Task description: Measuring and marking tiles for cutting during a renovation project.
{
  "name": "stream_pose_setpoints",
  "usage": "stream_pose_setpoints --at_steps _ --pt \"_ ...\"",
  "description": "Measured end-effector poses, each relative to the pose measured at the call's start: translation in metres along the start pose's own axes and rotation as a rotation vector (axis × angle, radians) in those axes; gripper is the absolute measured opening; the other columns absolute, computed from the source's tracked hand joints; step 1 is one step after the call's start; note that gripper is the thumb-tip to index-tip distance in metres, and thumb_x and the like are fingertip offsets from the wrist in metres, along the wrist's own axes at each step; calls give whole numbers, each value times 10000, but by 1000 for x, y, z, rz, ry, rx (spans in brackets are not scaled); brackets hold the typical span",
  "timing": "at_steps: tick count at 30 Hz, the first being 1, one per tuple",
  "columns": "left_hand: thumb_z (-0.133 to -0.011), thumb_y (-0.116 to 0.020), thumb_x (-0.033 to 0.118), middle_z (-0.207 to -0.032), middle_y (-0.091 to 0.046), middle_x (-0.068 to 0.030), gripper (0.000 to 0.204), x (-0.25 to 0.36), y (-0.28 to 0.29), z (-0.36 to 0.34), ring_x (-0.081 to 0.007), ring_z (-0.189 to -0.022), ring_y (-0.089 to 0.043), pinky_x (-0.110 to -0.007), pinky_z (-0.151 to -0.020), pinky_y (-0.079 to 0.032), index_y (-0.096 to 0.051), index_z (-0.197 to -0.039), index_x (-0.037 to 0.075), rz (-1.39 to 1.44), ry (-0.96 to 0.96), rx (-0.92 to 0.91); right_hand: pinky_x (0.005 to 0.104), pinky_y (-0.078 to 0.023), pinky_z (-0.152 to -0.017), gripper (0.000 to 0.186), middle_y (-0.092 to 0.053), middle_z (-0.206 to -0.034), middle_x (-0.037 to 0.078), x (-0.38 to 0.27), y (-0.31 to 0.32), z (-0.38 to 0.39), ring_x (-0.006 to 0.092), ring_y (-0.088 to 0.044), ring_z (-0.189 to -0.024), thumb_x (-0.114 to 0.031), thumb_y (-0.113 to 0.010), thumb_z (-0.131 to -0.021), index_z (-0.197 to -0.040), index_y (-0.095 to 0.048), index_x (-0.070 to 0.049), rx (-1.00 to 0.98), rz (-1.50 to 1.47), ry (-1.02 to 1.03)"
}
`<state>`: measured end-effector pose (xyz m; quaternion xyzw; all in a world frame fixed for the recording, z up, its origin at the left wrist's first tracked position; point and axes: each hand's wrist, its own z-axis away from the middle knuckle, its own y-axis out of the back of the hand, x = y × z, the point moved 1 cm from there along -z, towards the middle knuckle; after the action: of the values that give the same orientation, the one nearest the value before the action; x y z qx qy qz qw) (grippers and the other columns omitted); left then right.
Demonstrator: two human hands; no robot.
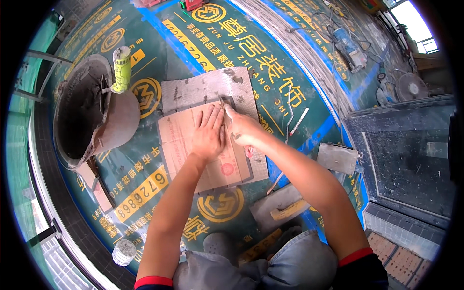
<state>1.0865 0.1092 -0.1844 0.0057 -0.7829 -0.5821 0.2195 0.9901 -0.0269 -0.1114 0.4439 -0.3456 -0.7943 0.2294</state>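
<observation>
A square of brown cardboard (186, 145) with faint red print lies in front of me, with a dark grey border showing along its edges. Beneath it rests a larger pale textured sheet (193, 89) with dark smears. My left hand (209, 133) is spread flat on the cardboard, fingers pointing away from me. Beside it, my right hand (243, 128) is closed at the far right part of the cardboard. A small dark edge shows by its fingertips, but I cannot make out what it holds.
A mortar bucket (118, 121) with a green-handled tool (122, 70) stands at left. A trowel (282, 205) lies near my right knee, a grey tile piece (337, 158) farther right. A plastic cup (124, 252) is lower left, a fan (412, 88) far right. Green printed floor sheeting (145, 159) spreads underneath.
</observation>
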Motion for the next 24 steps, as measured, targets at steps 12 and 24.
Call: stream_pose_setpoints --at_steps 12,24 --pt "-921 -551 218 -1600 -446 -164 632 -3 2 0 -327 -1531 -343 -519 -1263 -204 -473 -1511 6 31 -20 10 488 -583 -799 952 -677 -1064 347 -15 -4 13 447 -710 -950 -21 -677 -800 -1616 -190 23 -98 75 -58" --pt "-911 -565 196 -1600 -453 -132 625 -4 -4 1 -292 -1518 -367 -494 -1262 -222 -482 -1505 21 -15 -7 45 476 -578 -739 969 -703 -847 281 -13 -35 123 410 -721 -815 -16 -639 -770 -1550 -99 182 -360 -80 -72"
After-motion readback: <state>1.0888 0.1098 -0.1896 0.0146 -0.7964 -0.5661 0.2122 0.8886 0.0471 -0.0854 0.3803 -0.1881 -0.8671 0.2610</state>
